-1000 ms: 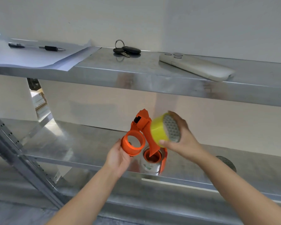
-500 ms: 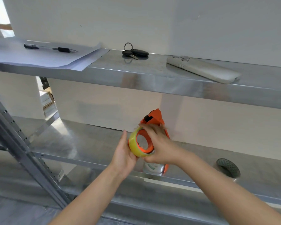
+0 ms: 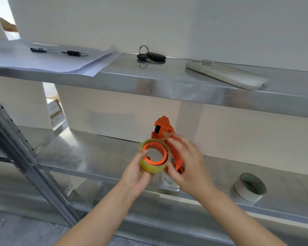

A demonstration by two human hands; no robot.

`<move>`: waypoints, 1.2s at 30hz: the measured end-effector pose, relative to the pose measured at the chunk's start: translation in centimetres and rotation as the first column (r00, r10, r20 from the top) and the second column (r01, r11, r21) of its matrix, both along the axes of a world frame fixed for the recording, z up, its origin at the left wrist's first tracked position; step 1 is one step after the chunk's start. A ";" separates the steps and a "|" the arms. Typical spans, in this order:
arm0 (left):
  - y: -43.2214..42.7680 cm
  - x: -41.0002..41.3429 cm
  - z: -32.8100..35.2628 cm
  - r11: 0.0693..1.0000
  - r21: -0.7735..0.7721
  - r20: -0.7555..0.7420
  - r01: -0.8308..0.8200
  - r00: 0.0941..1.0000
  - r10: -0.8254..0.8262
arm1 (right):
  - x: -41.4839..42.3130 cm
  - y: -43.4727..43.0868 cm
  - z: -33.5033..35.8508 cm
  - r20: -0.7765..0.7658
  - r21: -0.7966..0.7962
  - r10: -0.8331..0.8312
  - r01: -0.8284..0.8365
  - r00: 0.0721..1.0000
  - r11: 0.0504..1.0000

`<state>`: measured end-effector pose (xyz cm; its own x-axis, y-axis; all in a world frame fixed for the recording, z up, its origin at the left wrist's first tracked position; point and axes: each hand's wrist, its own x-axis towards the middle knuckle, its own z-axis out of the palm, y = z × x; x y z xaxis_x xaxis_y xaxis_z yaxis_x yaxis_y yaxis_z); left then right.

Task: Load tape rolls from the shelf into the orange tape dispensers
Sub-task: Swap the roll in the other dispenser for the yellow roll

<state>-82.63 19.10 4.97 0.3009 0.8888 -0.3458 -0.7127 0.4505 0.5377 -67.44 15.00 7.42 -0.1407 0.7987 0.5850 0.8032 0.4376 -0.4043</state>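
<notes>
A yellow tape roll sits around the round hub of an orange tape dispenser, held in the air in front of the lower metal shelf. My left hand grips the roll from below and the left. My right hand wraps the dispenser's handle, its fingertips up near the cutter head. Behind my hands a second dispenser with a clear roll stands on the shelf, mostly hidden. A white tape roll lies further right on the same shelf.
The upper shelf carries a sheet of paper with a pen, a bunch of keys and a pale phone-like device. A perforated steel upright slants down at the left.
My right hand brought the yellow roll from beside the dispenser onto its hub, then shifted to the handle. My left hand now holds the roll.
</notes>
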 end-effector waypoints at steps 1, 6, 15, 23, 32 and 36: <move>0.0 -0.1 0.0 1.000 -0.012 0.018 -0.016 1.000 0.016 | 0.1 -0.4 -0.8 -0.181 -0.049 -0.085 0.077 0.980 0.996; 0.0 0.5 -0.1 1.000 -0.021 0.030 0.002 1.000 -0.001 | -1.9 -1.2 -3.8 -0.657 -0.344 -0.125 -0.147 0.743 0.927; -1.2 0.6 -0.7 0.960 0.166 -0.071 0.227 0.973 -0.218 | -2.2 -0.8 -4.9 -0.779 -0.408 -0.232 -0.189 0.582 0.893; -1.3 1.0 -0.7 0.948 0.223 -0.245 0.228 0.954 -0.172 | 1.5 1.6 -2.3 -0.522 -0.304 -0.261 0.109 0.812 0.947; -1.4 0.8 -1.2 0.921 0.230 -0.325 0.313 0.917 -0.230 | 3.7 4.5 1.6 0.533 0.139 -0.129 0.064 0.836 0.988; -1.8 0.6 -1.5 0.908 0.207 -0.432 0.364 0.867 -0.249 | 3.9 5.8 3.4 0.567 0.006 0.100 -0.125 0.817 0.992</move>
